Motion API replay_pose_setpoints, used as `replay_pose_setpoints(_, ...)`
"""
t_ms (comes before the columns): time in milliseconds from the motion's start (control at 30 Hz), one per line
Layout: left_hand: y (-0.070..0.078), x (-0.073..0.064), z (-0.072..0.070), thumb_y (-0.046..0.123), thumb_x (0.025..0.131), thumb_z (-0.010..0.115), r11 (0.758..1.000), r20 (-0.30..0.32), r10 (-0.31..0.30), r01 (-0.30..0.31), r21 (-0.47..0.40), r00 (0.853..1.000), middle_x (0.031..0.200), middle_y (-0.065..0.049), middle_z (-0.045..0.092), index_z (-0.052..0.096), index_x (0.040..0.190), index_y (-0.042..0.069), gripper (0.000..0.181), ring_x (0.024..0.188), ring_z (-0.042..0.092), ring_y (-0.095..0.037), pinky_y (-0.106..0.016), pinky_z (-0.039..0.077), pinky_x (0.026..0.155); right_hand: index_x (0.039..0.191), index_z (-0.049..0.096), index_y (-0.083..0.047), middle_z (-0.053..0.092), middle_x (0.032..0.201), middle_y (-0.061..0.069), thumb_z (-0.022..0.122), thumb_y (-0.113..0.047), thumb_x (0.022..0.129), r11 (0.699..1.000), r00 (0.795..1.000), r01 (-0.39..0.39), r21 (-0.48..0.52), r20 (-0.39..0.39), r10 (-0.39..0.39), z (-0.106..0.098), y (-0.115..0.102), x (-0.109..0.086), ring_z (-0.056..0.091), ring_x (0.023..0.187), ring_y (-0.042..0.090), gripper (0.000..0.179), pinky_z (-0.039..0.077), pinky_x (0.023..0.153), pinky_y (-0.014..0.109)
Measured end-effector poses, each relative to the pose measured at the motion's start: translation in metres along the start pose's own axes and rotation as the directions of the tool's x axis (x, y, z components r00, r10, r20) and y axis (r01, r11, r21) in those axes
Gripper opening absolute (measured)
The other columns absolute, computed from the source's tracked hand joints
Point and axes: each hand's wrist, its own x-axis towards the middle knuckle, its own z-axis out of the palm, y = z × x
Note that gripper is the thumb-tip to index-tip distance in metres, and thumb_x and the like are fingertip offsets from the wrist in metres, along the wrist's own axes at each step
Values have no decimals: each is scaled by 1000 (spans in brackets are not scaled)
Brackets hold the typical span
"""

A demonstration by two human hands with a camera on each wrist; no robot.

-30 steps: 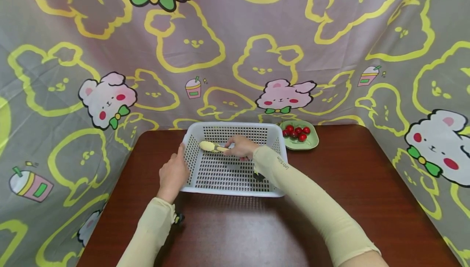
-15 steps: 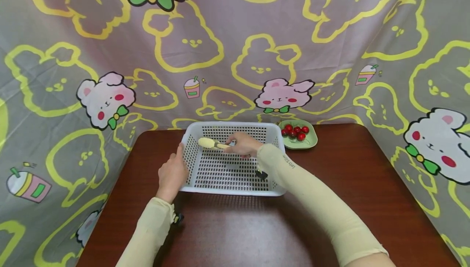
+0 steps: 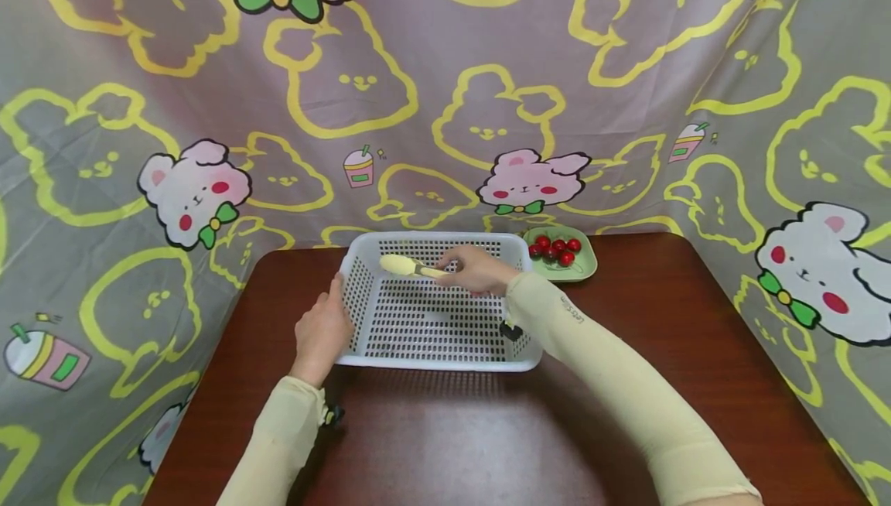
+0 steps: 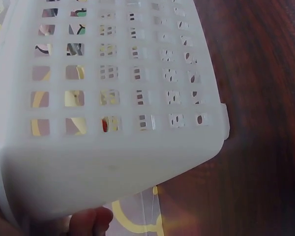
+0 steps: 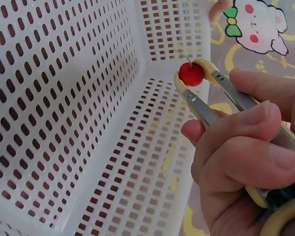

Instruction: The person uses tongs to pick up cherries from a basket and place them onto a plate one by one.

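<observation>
A white perforated plastic basket (image 3: 437,367) rests on the brown table. My left hand (image 3: 322,333) grips its left rim; in the left wrist view fingertips (image 4: 91,221) show at the basket's corner. Above the basket floor, my right hand (image 3: 476,268) holds cream and grey tongs (image 3: 418,268) with curled fingers, their tips pointing left. Between the tong tips sits one red cherry (image 5: 191,73) with a thin stem, seen in the right wrist view. From the head view the tongs' head hides that cherry.
A light green plate (image 3: 583,268) bearing several red cherries (image 3: 554,247) stands behind the basket's right back corner. Patterned fabric (image 3: 445,104) hangs along the back and both sides of the table (image 3: 668,320).
My right hand and the tongs have shifted a little to the right and up over the basket. The left hand stays on the rim. The head view has turned slightly.
</observation>
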Motion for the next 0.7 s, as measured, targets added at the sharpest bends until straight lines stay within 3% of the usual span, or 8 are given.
replay_pose_setpoints(300,-1,1,-1,11,98,58,1000,-4,2,-2,-19,1000,110,-27,65,34,158,8,65,77,65,-44,-60,52,67,136,65,-18,61,88,12,73,-26,97,1000,1000,15,4,-17,-15,-10,5,-10,39,44,10,40,37,44,27)
replay_pose_setpoints(500,-1,1,-2,11,98,57,999,20,-4,5,-40,1000,112,-27,65,33,159,8,65,80,66,-44,-60,51,69,135,65,-17,55,87,10,73,-27,97,999,999,26,43,-26,-25,-18,10,-19,37,45,11,41,35,44,27)
replay_pose_setpoints(700,0,-1,-2,11,98,58,999,7,-3,3,-43,1000,109,-26,65,34,158,8,65,73,64,-41,-57,51,64,136,64,-18,54,91,12,72,-28,98,998,999,25,62,-40,-22,-26,16,-31,34,44,12,41,34,44,29)
